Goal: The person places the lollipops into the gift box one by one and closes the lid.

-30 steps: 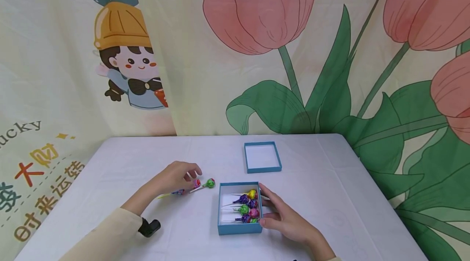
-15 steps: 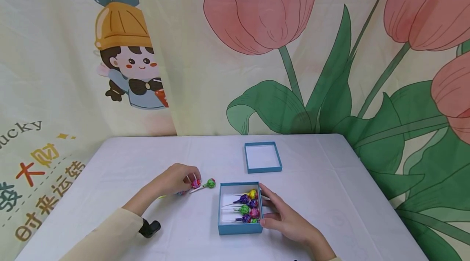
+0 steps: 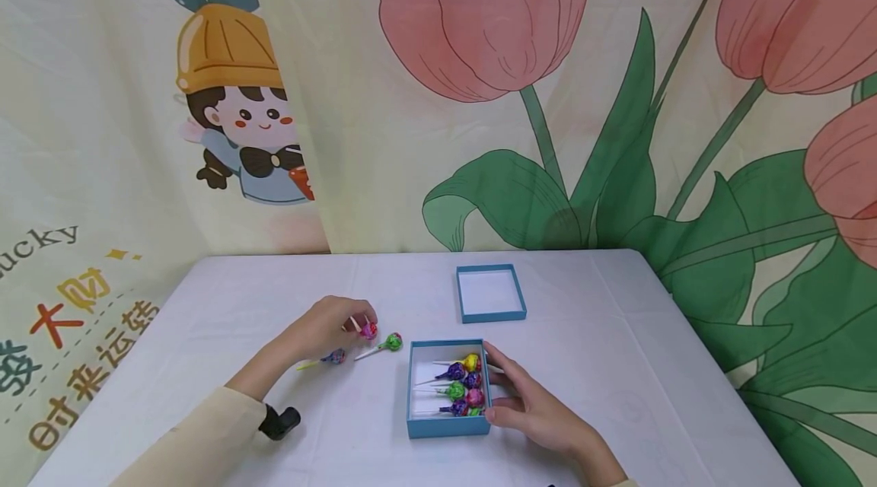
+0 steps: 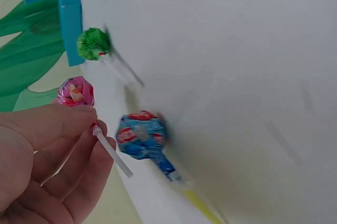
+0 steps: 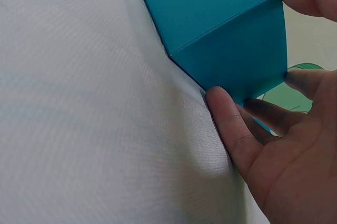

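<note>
On the white table (image 3: 637,365), to the left of the box (image 3: 448,427), a pink lollipop (image 3: 369,330) is held by the left hand (image 3: 327,329). The pink lollipop is pinched by thumb and finger just under its round top, and its white stick is left poking out below. The other fingers of that hand are bent. Near this hand, a blue lollipop (image 3: 334,356) with a yellow stick and a green lollipop (image 3: 393,342) with a white stick are laid on the table. The green lollipop is placed nearer to the box.

The box is touched on its right side by the right hand (image 3: 537,407). Its fingers are spread along the wall, and the thumb is put at the near corner. In the box, lollipops (image 3: 455,390) in yellow, purple, green and pink are seen, with tops to the right and sticks pointed left. Behind the box, apart from it, a blue-edged lid (image 3: 493,316) is laid inside up. The left arm is covered by a cream sleeve (image 3: 199,434), and a black thing (image 3: 279,423) is worn at the wrist.
</note>
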Tool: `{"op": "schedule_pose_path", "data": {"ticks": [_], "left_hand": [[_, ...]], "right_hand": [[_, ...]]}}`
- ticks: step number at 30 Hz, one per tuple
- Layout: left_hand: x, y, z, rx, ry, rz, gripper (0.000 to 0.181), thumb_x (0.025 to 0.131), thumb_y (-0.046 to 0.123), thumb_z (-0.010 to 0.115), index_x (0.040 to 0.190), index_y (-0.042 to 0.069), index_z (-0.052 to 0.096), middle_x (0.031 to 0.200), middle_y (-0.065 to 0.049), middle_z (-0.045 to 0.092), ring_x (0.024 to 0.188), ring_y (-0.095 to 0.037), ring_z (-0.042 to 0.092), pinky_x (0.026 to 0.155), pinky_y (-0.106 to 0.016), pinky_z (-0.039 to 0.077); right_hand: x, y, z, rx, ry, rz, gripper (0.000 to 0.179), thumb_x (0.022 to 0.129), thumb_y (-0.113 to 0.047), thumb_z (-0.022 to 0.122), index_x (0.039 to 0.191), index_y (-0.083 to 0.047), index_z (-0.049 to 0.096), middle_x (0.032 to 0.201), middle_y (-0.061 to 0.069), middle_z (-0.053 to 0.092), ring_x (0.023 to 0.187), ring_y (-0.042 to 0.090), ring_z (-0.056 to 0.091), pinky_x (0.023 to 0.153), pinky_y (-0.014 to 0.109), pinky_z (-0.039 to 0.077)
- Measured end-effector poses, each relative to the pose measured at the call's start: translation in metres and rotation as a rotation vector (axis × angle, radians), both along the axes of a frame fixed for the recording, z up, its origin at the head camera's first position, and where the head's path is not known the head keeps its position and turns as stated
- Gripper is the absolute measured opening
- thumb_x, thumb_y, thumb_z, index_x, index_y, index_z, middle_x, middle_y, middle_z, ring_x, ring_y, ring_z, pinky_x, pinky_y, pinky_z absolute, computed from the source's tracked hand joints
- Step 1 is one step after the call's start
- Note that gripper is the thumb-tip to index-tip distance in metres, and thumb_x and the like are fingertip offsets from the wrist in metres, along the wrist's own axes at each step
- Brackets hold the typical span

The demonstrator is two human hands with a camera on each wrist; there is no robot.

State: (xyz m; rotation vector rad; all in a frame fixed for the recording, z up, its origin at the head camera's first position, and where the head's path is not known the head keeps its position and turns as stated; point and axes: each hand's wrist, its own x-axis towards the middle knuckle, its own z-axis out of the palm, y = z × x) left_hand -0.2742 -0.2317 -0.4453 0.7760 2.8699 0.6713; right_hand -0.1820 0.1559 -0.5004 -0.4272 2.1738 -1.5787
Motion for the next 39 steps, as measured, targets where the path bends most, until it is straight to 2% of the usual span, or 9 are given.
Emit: {"op": "schedule_pose_path", "data": {"ticks": [6,14,21,33,39], "left_hand": [[0.003,0.008,0.013,0.039,0.015,-0.029,0.028,0.093,-0.004,0.075,0.112,0.016,0.075,0.098,0.007,0.073,0.089,-0.011,0.066,0.081,-0.031,0.06],[0.015,0.03,0.032,0.052,0.025,-0.051,0.028,0.093,-0.003,0.077,0.114,0.015,0.075,0.099,0.007,0.073,0.089,-0.009,0.066,0.076,-0.024,0.058],[0.027,0.052,0.044,0.077,0.027,-0.084,0.028,0.093,0.0,0.078,0.116,0.016,0.075,0.099,0.009,0.073,0.09,-0.009,0.067,0.075,-0.021,0.057],[0.042,0.089,0.054,0.114,0.043,-0.204,0.027,0.095,0.002,0.078,0.117,0.016,0.075,0.103,0.01,0.074,0.091,-0.007,0.067,0.078,-0.019,0.058],[0.048,0.105,0.051,0.12,0.031,-0.234,0.027,0.094,0.001,0.078,0.118,0.015,0.076,0.104,0.008,0.075,0.09,-0.007,0.067,0.079,-0.018,0.057]], "right_hand": [[0.0,0.0,0.0,-0.001,0.005,0.002,0.093,0.095,-0.04,0.078,0.169,-0.041,0.021,0.175,0.01,0.023,0.152,0.038,0.04,0.114,0.041,0.049],[0.0,0.001,0.0,-0.004,0.004,0.007,0.092,0.095,-0.04,0.077,0.169,-0.041,0.021,0.176,0.01,0.022,0.153,0.038,0.04,0.115,0.042,0.048],[0.0,0.0,0.0,-0.006,0.007,0.012,0.092,0.096,-0.039,0.077,0.169,-0.042,0.021,0.176,0.009,0.021,0.153,0.037,0.04,0.114,0.04,0.049],[0.0,0.001,0.001,0.0,0.005,0.005,0.093,0.095,-0.041,0.077,0.169,-0.04,0.021,0.176,0.01,0.022,0.152,0.039,0.04,0.113,0.042,0.049],[0.0,0.001,0.001,-0.011,-0.004,0.01,0.092,0.095,-0.04,0.077,0.169,-0.042,0.021,0.176,0.009,0.022,0.153,0.038,0.04,0.114,0.042,0.049]]}}
